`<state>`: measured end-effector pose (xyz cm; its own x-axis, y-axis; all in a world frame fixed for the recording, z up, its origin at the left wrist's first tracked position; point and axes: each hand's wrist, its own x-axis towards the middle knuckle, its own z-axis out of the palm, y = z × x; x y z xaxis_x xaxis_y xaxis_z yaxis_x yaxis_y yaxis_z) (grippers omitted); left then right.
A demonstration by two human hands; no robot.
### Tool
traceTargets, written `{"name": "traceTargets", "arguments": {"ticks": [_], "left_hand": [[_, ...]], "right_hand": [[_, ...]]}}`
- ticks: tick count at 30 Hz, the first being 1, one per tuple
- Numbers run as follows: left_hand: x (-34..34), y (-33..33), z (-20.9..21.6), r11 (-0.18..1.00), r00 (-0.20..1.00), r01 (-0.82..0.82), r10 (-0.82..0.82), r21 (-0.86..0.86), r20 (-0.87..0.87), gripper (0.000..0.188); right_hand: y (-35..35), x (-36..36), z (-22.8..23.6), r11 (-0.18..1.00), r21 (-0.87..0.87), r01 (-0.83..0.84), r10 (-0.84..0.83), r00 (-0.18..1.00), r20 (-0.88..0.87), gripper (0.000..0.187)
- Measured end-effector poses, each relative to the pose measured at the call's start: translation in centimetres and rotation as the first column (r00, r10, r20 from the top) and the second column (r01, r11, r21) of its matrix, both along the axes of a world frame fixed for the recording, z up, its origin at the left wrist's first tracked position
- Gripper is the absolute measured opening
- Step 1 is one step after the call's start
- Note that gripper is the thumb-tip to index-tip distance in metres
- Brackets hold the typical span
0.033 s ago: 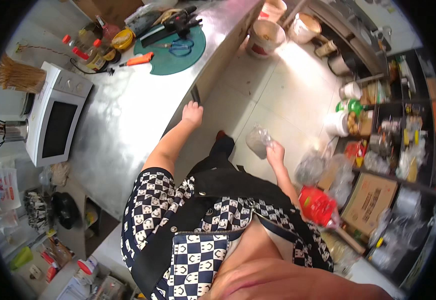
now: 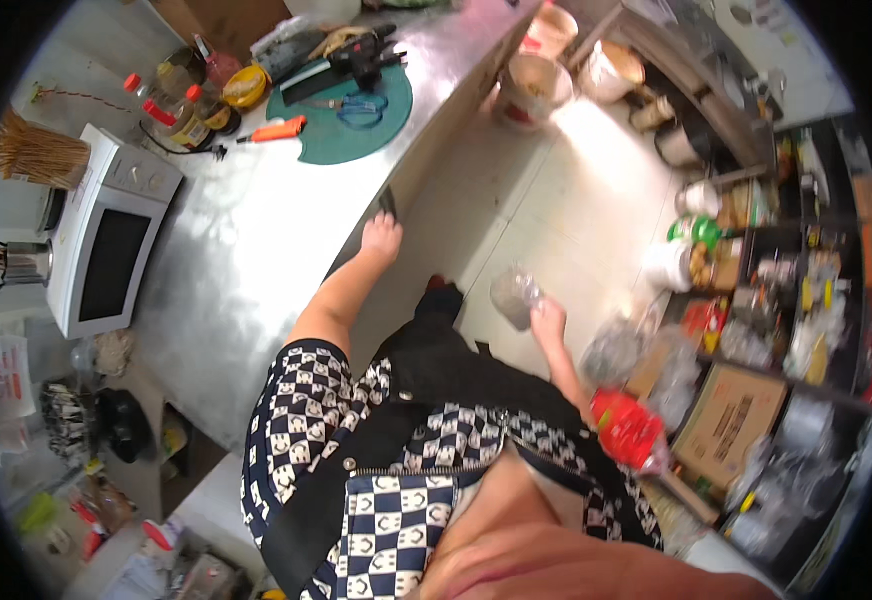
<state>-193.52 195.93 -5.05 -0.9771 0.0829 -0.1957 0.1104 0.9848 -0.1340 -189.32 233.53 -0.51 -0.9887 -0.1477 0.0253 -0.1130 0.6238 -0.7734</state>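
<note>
My left hand (image 2: 383, 237) is closed beside the edge of the metal counter (image 2: 226, 320). A short dark stick-like object (image 2: 387, 203) pokes out past its fingers; the rest of that object is hidden by the hand. Held out over the floor, my right hand (image 2: 548, 320) grips the gathered neck of a clear plastic bag (image 2: 513, 297). Something greyish shows inside the bag, but I cannot make out what it is.
On the counter lie a green cutting board (image 2: 356, 135) with blue-handled scissors (image 2: 361, 108), and an orange-handled tool (image 2: 278, 129). A white microwave (image 2: 111, 240) stands at left. Buckets (image 2: 536, 90) are at the far end; crowded shelves and a cardboard box (image 2: 728, 420) line the right.
The view has shifted slightly. My left hand appears a little lower and nearer, still with the dark object. The bag hangs from my right hand as before.
</note>
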Motion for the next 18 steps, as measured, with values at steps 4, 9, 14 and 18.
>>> {"name": "traceTargets", "arguments": {"ticks": [4, 9, 14, 18], "left_hand": [[-6.0, -2.0, -4.8, 0.974, 0.876, 0.125, -0.019, -0.19, 0.481, 0.035], [-10.2, -1.3, -6.6, 0.931, 0.757, -0.363, 0.312, -0.028, 0.574, 0.03], [-9.4, -0.2, -6.3, 0.65, 0.548, -0.76, 0.625, 0.018, 0.557, 0.027], [-8.9, 9.9, -1.3, 0.826, 0.711, -0.469, 0.563, -0.313, 0.421, 0.033]], "right_hand": [[1.9, -9.9, 0.4, 0.996, -0.003, -0.094, 0.094, 0.987, 0.127, 0.011], [1.8, -18.8, 2.0, 0.97, -0.006, -0.243, 0.241, 0.955, 0.173, 0.012], [-0.7, -28.5, -1.4, 0.82, -0.09, -0.565, 0.57, 0.798, 0.196, 0.013], [-3.7, -34.0, -2.0, 0.63, -0.039, -0.776, 0.76, 0.605, 0.236, 0.016]]}}
